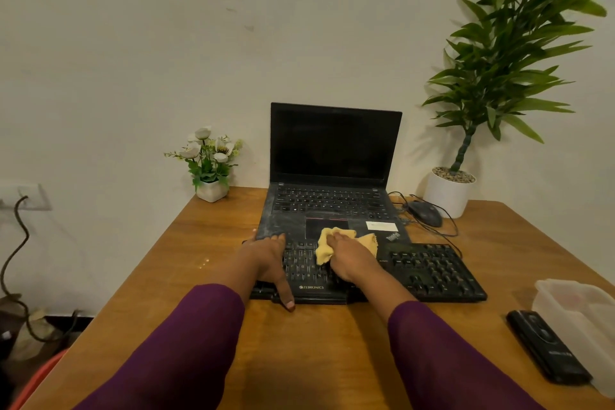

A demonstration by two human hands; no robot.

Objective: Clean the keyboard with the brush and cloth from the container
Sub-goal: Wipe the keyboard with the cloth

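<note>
Right hand [351, 260] clutches the one cloth [325, 250] over the one keyboard [432, 273], hiding keys; left hand [268, 260] lies flat; container [580, 316] cut off right

Just the one cam here, head-worn and wide-angle, so the edges bend a bit; it looks forward and down across the table [316, 343] from the near side; the keyboard [432, 270] sits close, dead centre; the laptop [332, 143] and the wall [133, 76] fill the far half.
</note>
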